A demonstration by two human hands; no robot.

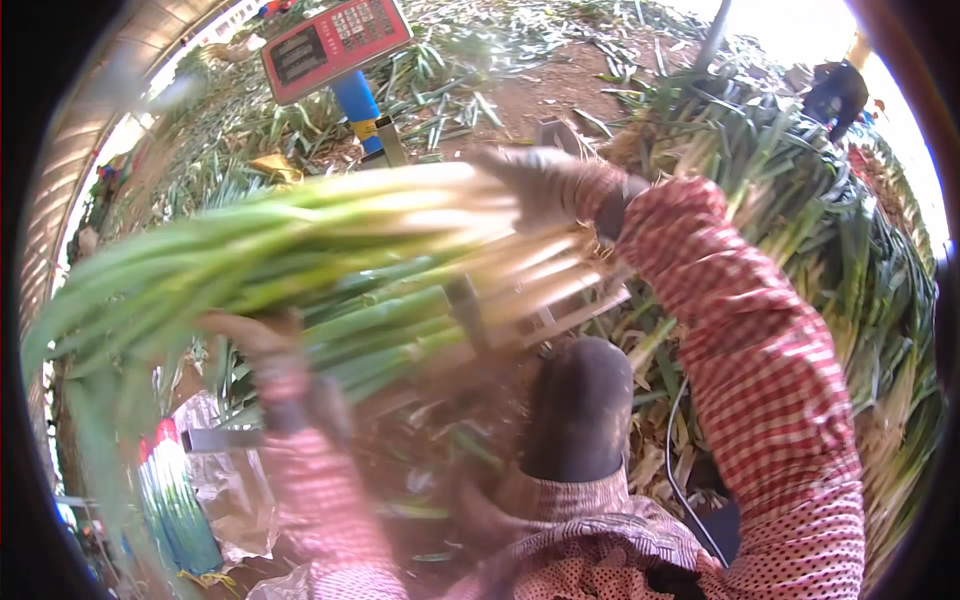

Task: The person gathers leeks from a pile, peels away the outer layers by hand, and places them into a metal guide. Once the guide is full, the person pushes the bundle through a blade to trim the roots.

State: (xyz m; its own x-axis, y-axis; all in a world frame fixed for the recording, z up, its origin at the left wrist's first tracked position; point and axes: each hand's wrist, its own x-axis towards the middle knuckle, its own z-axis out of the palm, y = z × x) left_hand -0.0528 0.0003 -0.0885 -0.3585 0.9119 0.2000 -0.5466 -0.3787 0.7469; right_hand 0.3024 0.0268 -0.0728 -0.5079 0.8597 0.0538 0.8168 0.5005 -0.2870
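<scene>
A large bunch of long green onions [330,215] hangs slantwise across the middle, leaves to the left and white stalks to the right, smeared by motion. My right hand [548,188], in a greyish glove, grips its white end from above. Under the green part, my left hand [258,345] is closed around the leaves; its fingers are blurred and partly hidden. Below the bunch, more green onions [400,315] lie across a metal frame [465,310], their root ends to the right.
A red scale display [335,45] stands on a blue post [356,102] beyond the bunch. Green onions are heaped [800,200] along the right. A bundle in clear wrapping [178,500] stands at lower left. A white cable [672,450] runs beside my knee [580,410].
</scene>
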